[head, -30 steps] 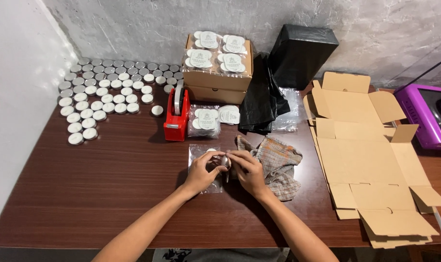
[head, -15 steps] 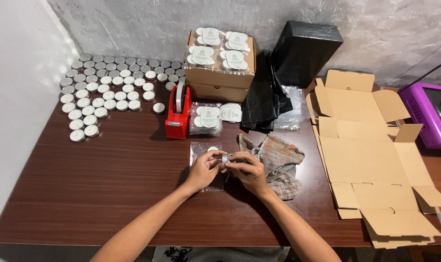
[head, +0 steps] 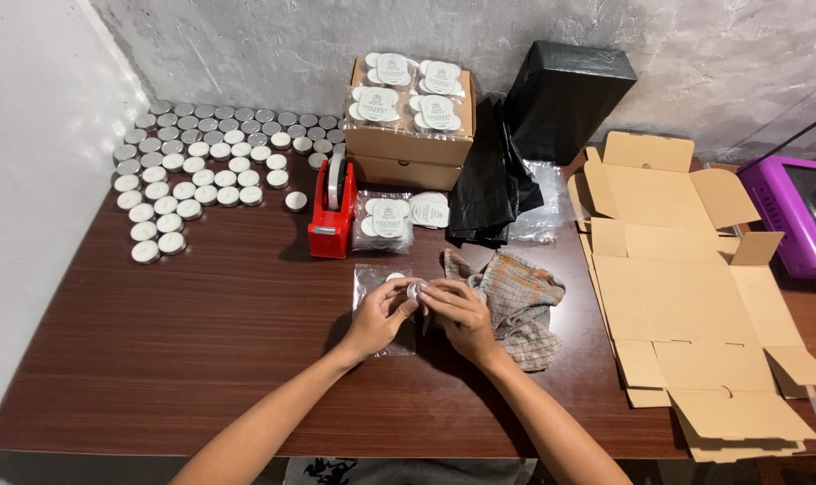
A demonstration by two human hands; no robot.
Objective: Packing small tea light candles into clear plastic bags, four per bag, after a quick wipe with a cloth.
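Note:
My left hand and my right hand meet over the middle of the dark wooden table. Together they pinch a small round white tin between the fingertips. Under the hands lies a clear plastic bag with another small white round piece on it. A crumpled checked cloth lies just right of my right hand.
Several small round tins fill the far left corner. A red tape dispenser, bagged tins, a cardboard box with bagged tins on top, black bags, flattened cartons and a purple appliance lie around.
Both hands stay together at the same spot over the plastic bag, with only small finger movements on the tin. The view has shifted slightly.

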